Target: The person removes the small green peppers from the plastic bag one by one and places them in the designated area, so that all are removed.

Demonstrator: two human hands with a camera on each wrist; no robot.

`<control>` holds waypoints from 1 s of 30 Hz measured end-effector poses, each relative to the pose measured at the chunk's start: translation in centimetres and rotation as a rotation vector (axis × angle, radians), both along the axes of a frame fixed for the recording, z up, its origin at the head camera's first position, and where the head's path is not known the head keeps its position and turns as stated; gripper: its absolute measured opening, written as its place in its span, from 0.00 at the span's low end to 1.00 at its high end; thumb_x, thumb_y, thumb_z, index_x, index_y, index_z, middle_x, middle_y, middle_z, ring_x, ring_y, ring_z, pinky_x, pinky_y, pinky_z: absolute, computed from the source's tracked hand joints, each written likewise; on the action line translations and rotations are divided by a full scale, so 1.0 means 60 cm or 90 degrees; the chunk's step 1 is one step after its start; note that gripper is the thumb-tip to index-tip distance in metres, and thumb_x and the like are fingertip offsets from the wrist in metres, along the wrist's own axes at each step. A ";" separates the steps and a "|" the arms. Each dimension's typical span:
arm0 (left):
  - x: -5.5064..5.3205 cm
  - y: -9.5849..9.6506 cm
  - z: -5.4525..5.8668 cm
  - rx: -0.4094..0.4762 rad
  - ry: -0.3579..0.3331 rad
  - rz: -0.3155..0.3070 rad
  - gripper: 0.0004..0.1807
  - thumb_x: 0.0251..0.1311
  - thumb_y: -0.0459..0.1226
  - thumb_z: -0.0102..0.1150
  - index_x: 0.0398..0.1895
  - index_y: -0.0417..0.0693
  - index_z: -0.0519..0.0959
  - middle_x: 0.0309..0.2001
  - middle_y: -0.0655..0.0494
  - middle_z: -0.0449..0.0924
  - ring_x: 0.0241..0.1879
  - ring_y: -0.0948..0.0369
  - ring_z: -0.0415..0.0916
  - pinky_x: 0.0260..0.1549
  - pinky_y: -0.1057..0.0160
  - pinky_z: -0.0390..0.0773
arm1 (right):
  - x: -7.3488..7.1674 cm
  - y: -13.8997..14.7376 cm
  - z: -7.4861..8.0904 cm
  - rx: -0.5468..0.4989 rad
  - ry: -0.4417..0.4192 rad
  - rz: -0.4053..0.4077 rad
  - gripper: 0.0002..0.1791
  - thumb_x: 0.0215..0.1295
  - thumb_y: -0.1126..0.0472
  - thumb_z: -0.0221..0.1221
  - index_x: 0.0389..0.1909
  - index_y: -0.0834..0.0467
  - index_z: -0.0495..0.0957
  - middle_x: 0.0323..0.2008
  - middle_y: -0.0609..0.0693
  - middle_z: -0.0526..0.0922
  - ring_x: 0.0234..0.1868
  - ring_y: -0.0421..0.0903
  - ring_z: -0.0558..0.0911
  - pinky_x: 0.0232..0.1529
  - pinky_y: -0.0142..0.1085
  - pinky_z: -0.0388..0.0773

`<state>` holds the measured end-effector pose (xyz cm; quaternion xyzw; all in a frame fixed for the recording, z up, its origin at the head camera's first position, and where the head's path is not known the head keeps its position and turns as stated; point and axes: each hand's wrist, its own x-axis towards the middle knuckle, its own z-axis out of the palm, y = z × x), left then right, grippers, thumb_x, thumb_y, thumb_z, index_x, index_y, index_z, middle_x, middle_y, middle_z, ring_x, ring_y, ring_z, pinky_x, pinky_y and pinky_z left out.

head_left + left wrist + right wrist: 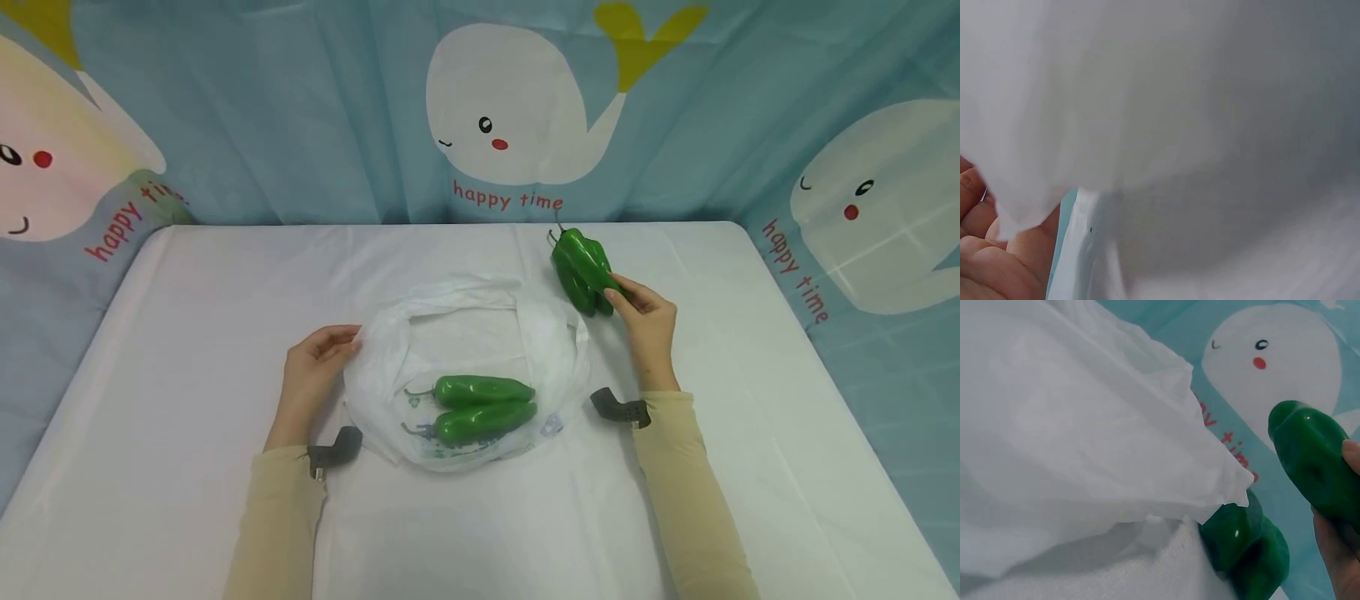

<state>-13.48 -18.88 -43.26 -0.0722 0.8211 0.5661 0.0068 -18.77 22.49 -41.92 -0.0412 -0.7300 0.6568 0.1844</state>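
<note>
A white plastic bag (pixel 378 350) lies spread on the table with its mouth open upward. Inside it, two long green chili peppers (pixel 483 392) rest side by side, stems to the left. My left hand (pixel 318 367) pinches the bag's left rim; the left wrist view shows the plastic (pixel 1019 212) between curled fingers. At the back right, my right hand (pixel 645 321) grips one green chili pepper (pixel 587 257) by its lower end, thumb and fingers on either side. More green peppers (pixel 1247 550) lie beneath it, partly hidden.
A white cloth (pixel 187 375) covers the table. Behind and at both sides hangs a blue curtain (pixel 300 125) printed with whales. The bag's right side (pixel 1116 425) stands up beside the right hand. Dark wrist-camera mounts (pixel 337 448) jut inward from both sleeves.
</note>
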 end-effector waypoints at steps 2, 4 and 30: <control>0.001 0.000 -0.002 0.000 0.001 0.001 0.21 0.63 0.45 0.59 0.54 0.43 0.77 0.51 0.49 0.77 0.41 0.74 0.76 0.46 0.76 0.70 | 0.001 0.002 -0.002 -0.016 -0.002 -0.006 0.17 0.56 0.63 0.67 0.47 0.64 0.82 0.46 0.53 0.83 0.49 0.42 0.80 0.50 0.30 0.75; 0.001 0.000 -0.004 0.001 0.006 0.001 0.20 0.63 0.44 0.59 0.54 0.42 0.77 0.50 0.50 0.78 0.41 0.73 0.76 0.45 0.76 0.70 | 0.002 0.004 -0.004 -0.022 0.000 -0.011 0.17 0.56 0.62 0.67 0.47 0.64 0.82 0.46 0.53 0.83 0.49 0.43 0.81 0.50 0.30 0.75; 0.001 -0.001 -0.004 0.009 0.018 -0.009 0.20 0.63 0.41 0.59 0.54 0.40 0.76 0.50 0.49 0.77 0.40 0.75 0.76 0.43 0.79 0.71 | -0.005 0.031 -0.012 -0.083 0.026 -0.095 0.17 0.55 0.64 0.68 0.45 0.65 0.82 0.40 0.51 0.84 0.43 0.43 0.82 0.49 0.30 0.76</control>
